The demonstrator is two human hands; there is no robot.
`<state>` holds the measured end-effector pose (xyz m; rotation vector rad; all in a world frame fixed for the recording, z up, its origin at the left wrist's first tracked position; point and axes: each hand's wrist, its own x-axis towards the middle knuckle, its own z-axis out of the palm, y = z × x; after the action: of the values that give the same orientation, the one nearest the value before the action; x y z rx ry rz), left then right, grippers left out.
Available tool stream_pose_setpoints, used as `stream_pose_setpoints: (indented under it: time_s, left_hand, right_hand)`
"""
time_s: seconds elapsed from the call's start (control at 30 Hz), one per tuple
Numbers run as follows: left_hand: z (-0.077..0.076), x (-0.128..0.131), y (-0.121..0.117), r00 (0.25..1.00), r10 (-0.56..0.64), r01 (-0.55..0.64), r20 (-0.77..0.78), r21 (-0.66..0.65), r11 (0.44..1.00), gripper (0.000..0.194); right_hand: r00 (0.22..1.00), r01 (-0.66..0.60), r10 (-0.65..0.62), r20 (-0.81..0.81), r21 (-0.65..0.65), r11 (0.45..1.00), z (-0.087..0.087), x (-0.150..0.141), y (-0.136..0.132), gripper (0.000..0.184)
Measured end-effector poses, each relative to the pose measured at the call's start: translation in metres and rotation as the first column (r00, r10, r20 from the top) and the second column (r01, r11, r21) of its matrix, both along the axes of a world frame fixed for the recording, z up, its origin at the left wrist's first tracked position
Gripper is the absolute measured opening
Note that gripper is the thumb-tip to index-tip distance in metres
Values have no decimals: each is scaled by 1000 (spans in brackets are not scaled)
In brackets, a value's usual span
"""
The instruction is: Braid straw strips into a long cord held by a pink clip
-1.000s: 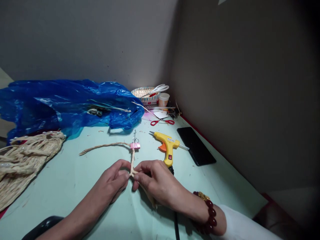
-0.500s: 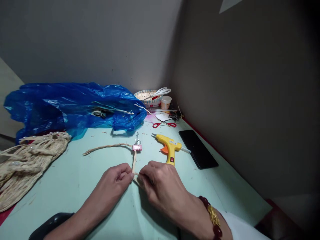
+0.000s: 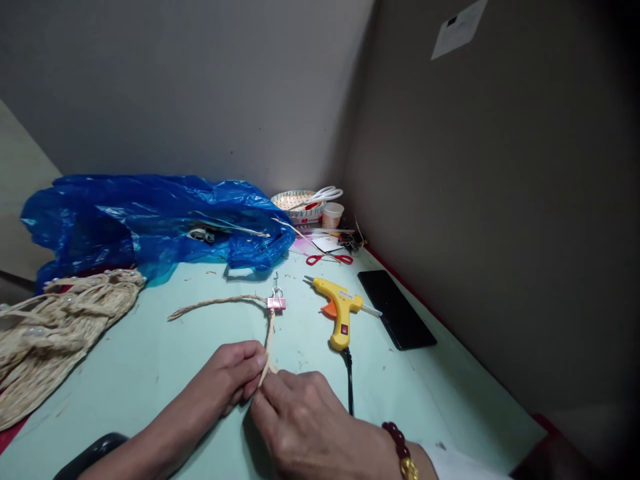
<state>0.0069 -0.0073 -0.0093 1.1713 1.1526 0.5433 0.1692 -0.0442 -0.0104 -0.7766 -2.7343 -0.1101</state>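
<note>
A pale straw-like cord (image 3: 271,337) runs toward me from a pink binder clip (image 3: 276,304), which grips it on the table. Another twisted length of it curves off to the left of the clip. My left hand (image 3: 239,373) is closed, pinching the cord between thumb and fingers. Just beside it, my right hand (image 3: 300,417) is closed on the cord's near strands, back of the hand facing up. Its fingertips partly hide the strands.
A yellow glue gun (image 3: 341,310) with a black cable lies right of the clip, beside a black phone (image 3: 397,310). Red-handled scissors (image 3: 329,259), a basket (image 3: 295,201) and a paper cup (image 3: 333,215) are behind. Blue plastic (image 3: 150,220) and a woven straw piece (image 3: 75,340) lie left.
My right hand has moved down and left, closer to my left hand, uncovering the glue gun's handle end and cable. My left hand still pinches the cord. The view has tilted slightly upward.
</note>
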Motion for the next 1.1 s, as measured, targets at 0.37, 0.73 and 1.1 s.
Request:
stream_pose_setpoints:
  time_s: [0.37,0.73,1.1]
  left_hand:
    - [-1,-9,-3,995,-104,103,11,57,993,23]
    - [16,-3,-15,878,-67,259,-473,354,898,37]
    - [-9,5,-47,708,285,604,-646,764,228,20]
  right_hand:
    - [762,139,-547,-346,-737,661,21,15,20,19]
    - [718,89,-630,-295,-859,504,8,10,28,17]
    - [626,96,-666,-406,-808,582,10,4,21,16]
